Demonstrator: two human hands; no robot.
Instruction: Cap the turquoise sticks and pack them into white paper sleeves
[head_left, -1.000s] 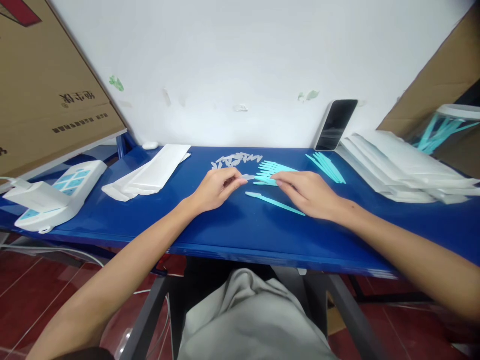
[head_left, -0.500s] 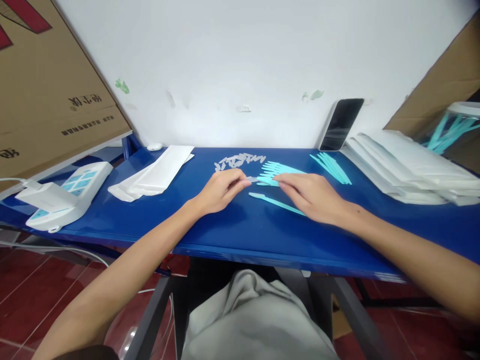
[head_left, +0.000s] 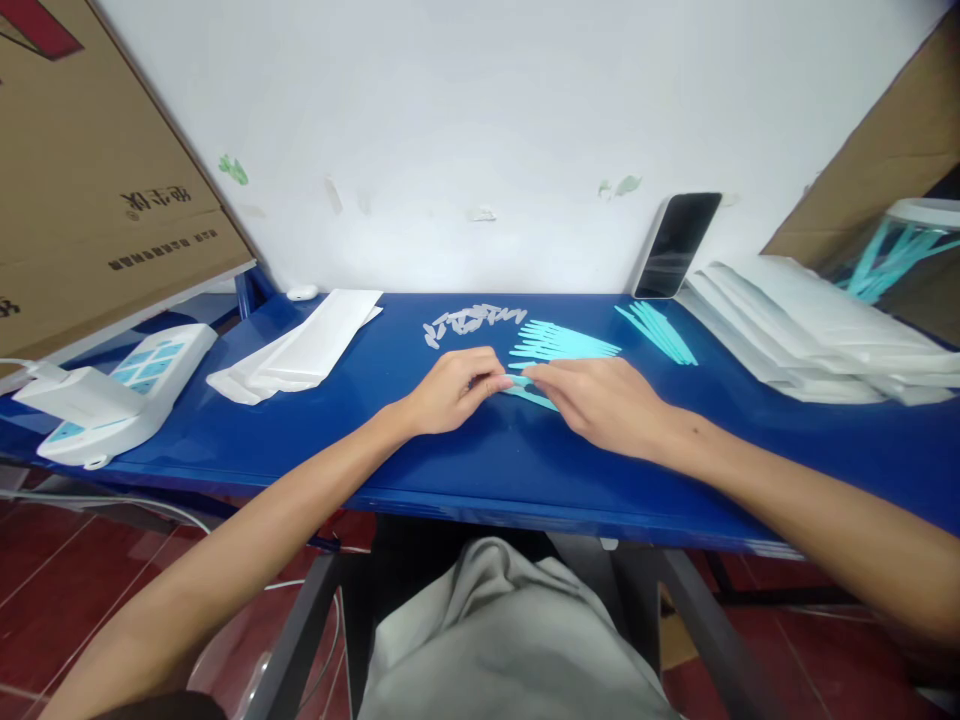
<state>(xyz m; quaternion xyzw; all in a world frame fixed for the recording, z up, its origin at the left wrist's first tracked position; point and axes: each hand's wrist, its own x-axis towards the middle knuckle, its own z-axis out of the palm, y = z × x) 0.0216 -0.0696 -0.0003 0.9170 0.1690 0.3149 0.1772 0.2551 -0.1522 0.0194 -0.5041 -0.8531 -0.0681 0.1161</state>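
Bearing sticks [head_left: 570, 342]: blue table [head_left: 450, 472] (red floor [head_left: 45, 565])

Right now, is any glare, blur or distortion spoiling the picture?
Head view: bright, even light, soft sheen on the blue table; head view: stretched toward the edges, where the clear tub looks soft; head view: detail between left hand and right hand too small to read.

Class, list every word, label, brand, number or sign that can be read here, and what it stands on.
None can be read for certain.
Cardboard box at left: dark characters, too blurred to read; red mark, cut off by the picture's edge.
Phone: no text visible.
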